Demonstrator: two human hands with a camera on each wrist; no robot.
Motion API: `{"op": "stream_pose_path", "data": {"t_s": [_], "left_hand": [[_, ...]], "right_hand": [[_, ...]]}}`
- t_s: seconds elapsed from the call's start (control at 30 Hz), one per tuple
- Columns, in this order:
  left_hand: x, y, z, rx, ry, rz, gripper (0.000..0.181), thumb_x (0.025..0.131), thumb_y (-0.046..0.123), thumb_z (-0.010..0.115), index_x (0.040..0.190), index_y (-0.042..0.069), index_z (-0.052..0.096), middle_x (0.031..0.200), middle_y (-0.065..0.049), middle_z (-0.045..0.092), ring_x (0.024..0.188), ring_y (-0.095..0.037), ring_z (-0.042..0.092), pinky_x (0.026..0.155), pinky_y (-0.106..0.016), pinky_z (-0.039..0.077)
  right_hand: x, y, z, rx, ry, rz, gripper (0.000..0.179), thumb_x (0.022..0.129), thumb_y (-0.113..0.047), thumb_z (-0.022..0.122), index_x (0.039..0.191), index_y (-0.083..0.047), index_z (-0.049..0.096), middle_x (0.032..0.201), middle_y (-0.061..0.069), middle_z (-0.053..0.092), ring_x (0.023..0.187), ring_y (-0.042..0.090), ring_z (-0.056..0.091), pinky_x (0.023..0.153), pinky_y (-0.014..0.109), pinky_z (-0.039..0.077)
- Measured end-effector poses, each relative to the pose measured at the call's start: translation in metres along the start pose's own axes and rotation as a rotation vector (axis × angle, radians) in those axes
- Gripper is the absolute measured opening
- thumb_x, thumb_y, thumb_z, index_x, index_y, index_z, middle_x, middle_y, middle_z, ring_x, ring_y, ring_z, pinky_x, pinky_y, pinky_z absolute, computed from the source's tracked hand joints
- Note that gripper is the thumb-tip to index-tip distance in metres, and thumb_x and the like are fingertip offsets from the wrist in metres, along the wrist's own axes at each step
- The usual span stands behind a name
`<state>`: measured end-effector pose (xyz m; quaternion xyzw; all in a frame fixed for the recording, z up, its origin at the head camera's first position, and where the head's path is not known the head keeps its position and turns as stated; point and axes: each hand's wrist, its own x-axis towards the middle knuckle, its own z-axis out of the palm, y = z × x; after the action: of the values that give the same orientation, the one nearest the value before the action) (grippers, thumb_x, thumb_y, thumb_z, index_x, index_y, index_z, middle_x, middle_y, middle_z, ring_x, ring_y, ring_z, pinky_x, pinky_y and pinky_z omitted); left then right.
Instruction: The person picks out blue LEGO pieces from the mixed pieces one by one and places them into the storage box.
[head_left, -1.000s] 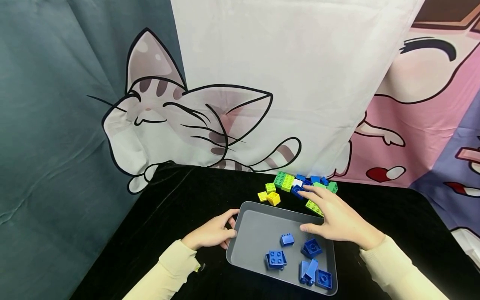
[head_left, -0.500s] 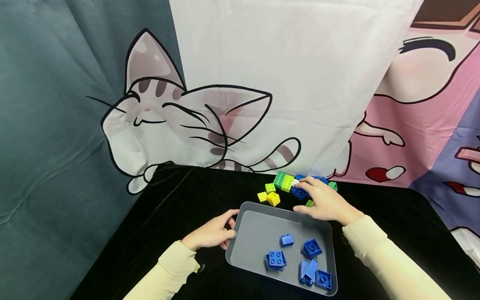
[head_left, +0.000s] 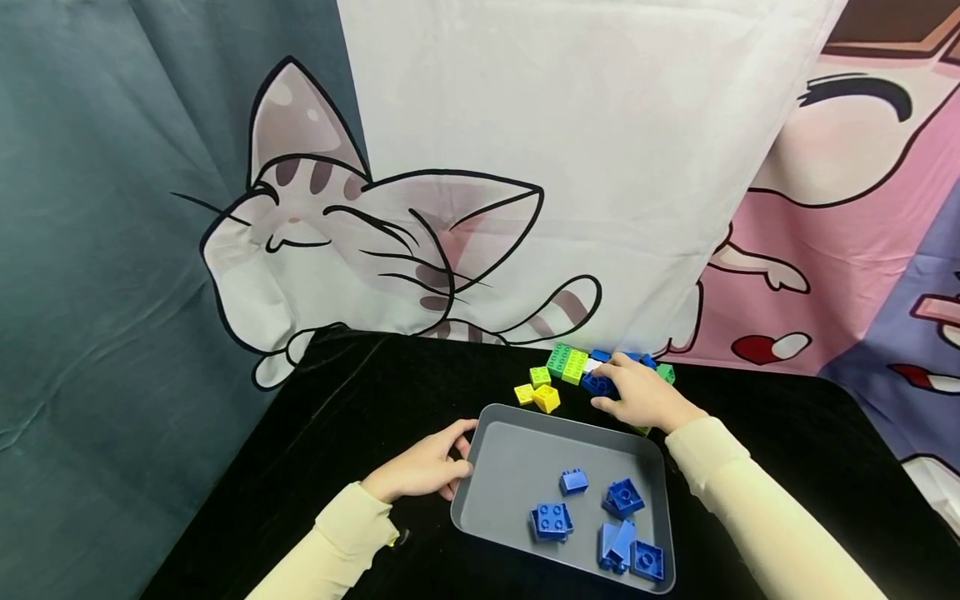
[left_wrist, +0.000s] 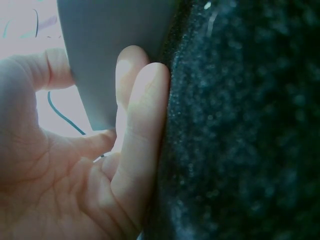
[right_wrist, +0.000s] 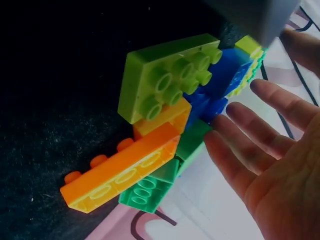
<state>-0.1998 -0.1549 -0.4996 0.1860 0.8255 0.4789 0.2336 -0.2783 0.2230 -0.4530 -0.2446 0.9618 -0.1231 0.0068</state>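
Observation:
My left hand (head_left: 420, 465) holds the left rim of a grey tray (head_left: 517, 450). In the left wrist view the thumb lies on one side of the tray wall (left_wrist: 112, 30) and fingers (left_wrist: 145, 105) on the other, low by the black cloth. Several blue toy bricks (head_left: 552, 518) lie in the tray. Beyond its far rim, my right hand (head_left: 641, 396) hovers over a brick pile, its fingertips close to a blue brick (head_left: 596, 385). The right wrist view has those fingers spread loosely, nothing gripped, beside blue bricks (right_wrist: 230, 72) and a lime brick (right_wrist: 170, 75).
Yellow bricks (head_left: 547, 397) sit left of the pile, near a green brick (head_left: 559, 358). An orange brick (right_wrist: 125, 172) leans by a green one (right_wrist: 150, 190) on the pile's near side. A cat-print curtain (head_left: 465, 250) hangs behind the black cloth (head_left: 360, 392).
My right hand has moved forward and left, from over the tray's far right corner to the pile, and lowered among the bricks. The left hand and tray stay put.

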Motion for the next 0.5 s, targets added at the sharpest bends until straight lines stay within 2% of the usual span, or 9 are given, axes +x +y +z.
{"op": "stream_pose_path", "data": {"t_s": [0.2, 0.33, 0.5], "left_hand": [[0.0, -0.0024, -0.0007, 0.005, 0.001, 0.009, 0.07, 0.094, 0.013, 0.059, 0.159, 0.016, 0.034, 0.108, -0.007, 0.057, 0.063, -0.014, 0.071, 0.056, -0.032, 0.062], [-0.0008, -0.0013, -0.0006, 0.0, 0.003, 0.023, 0.07, 0.093, 0.011, 0.06, 0.159, 0.016, 0.036, 0.107, -0.008, 0.057, 0.062, -0.014, 0.07, 0.055, -0.033, 0.062], [-0.0008, 0.0001, -0.0003, -0.005, 0.003, 0.026, 0.07, 0.094, 0.011, 0.06, 0.159, 0.016, 0.036, 0.108, -0.008, 0.058, 0.063, -0.015, 0.071, 0.055, -0.033, 0.062]], "right_hand": [[0.0085, 0.0007, 0.0041, -0.061, 0.014, -0.028, 0.037, 0.091, -0.023, 0.079, 0.121, -0.003, 0.074, 0.107, 0.014, 0.063, 0.083, 0.021, 0.059, 0.079, 0.043, 0.056], [0.0108, -0.0018, 0.0055, -0.084, 0.032, -0.049, 0.033, 0.088, -0.02, 0.082, 0.115, -0.003, 0.077, 0.102, 0.012, 0.064, 0.082, 0.021, 0.06, 0.079, 0.043, 0.057], [0.0091, -0.004, 0.0061, -0.085, 0.034, -0.026, 0.031, 0.085, -0.02, 0.084, 0.111, -0.004, 0.076, 0.103, 0.012, 0.064, 0.084, 0.024, 0.065, 0.081, 0.046, 0.06]]}}
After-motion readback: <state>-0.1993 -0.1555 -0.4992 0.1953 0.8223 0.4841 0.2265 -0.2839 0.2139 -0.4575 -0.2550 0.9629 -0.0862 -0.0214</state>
